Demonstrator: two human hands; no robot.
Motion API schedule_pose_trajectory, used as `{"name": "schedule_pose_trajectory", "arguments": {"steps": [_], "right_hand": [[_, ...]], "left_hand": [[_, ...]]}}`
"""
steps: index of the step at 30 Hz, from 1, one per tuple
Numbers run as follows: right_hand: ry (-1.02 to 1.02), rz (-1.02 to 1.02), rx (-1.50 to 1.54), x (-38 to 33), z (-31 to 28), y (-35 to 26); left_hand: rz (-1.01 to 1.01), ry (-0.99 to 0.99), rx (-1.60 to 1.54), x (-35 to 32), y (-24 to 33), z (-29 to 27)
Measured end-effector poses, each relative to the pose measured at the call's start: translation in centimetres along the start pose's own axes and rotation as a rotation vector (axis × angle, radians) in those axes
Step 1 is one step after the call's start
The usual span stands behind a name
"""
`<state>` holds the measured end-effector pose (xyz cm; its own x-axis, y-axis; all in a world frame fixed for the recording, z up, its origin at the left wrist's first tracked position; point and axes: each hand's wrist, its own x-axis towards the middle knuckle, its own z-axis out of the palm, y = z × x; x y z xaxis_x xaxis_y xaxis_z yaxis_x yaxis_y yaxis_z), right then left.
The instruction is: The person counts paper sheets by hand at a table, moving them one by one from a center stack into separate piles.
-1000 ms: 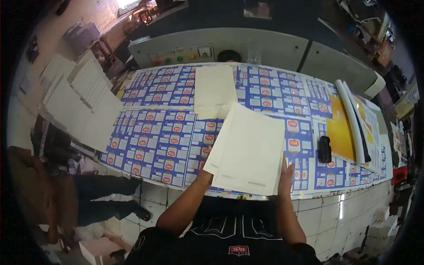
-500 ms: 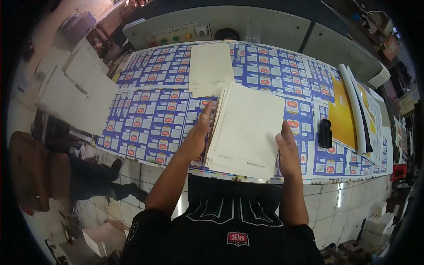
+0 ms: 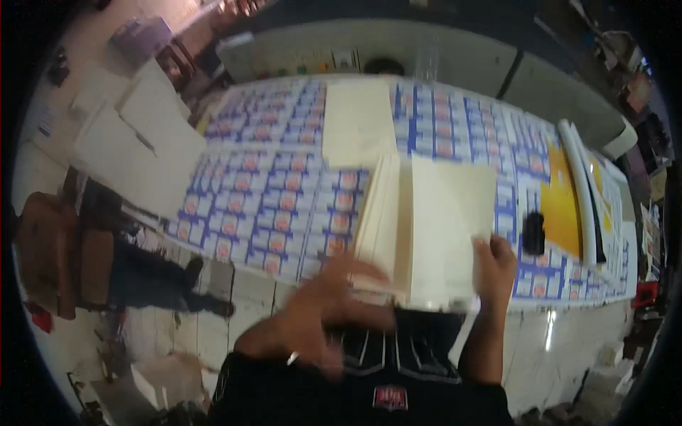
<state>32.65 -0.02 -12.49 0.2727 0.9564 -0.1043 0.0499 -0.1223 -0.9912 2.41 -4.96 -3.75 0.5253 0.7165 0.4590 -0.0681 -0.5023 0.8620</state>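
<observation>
A stack of stiff cream paper sheets (image 3: pixel 378 227) stands partly fanned at the table's front edge. From it a wider cream sheet (image 3: pixel 451 227) is parted to the right, with a gap between the two. My right hand (image 3: pixel 496 268) is closed on the right edge of that sheet, thumb and fingers pinched together. Low at the left of the stack is my left hand (image 3: pixel 323 309), smeared by motion, so its fingers and any contact are unclear. Farther back, another cream sheet or pile (image 3: pixel 359 124) lies flat on the table.
Blue-and-white printed label sheets (image 3: pixel 249 206) cover the table. To the right lie a black object (image 3: pixel 533 233), a yellow sheet (image 3: pixel 565 206) and a rolled sheet (image 3: pixel 579 192). Large white boards (image 3: pixel 135 160) are at the left. A grey machine panel (image 3: pixel 469 64) and clear cup (image 3: pixel 427 60) stand behind.
My right hand has moved right and closed on a sheet, parting it from the stack. My left hand has dropped from the stack's left side toward me. The view has shifted slightly.
</observation>
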Motion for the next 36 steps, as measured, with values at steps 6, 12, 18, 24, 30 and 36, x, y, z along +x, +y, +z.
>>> {"name": "schedule_pose_trajectory", "arguments": {"steps": [6,12,18,24,30,36], "right_hand": [[0.12,-0.17,0.035,0.1,-1.4,1.1],[0.066,-0.194,-0.053,0.6,-3.5,0.5],[0.077,-0.143,-0.316,1.0,-4.4,0.2],[-0.062,-0.195,-0.289,4.0,0.2,0.3],[-0.116,-0.193,-0.28,5.0,3.0,0.5],[-0.144,-0.195,-0.262,5.5,3.8,0.5]], "left_hand": [[0.426,-0.483,-0.644,6.0,6.8,4.5],[0.459,-0.367,-0.601,4.5,9.1,3.4],[0.486,-0.245,-0.474,1.9,9.4,2.3],[0.519,-0.11,-0.405,-0.9,9.7,1.5],[0.458,0.144,-0.241,-3.9,6.8,-0.1],[-0.074,0.813,0.688,-8.3,-8.1,-7.2]]}}
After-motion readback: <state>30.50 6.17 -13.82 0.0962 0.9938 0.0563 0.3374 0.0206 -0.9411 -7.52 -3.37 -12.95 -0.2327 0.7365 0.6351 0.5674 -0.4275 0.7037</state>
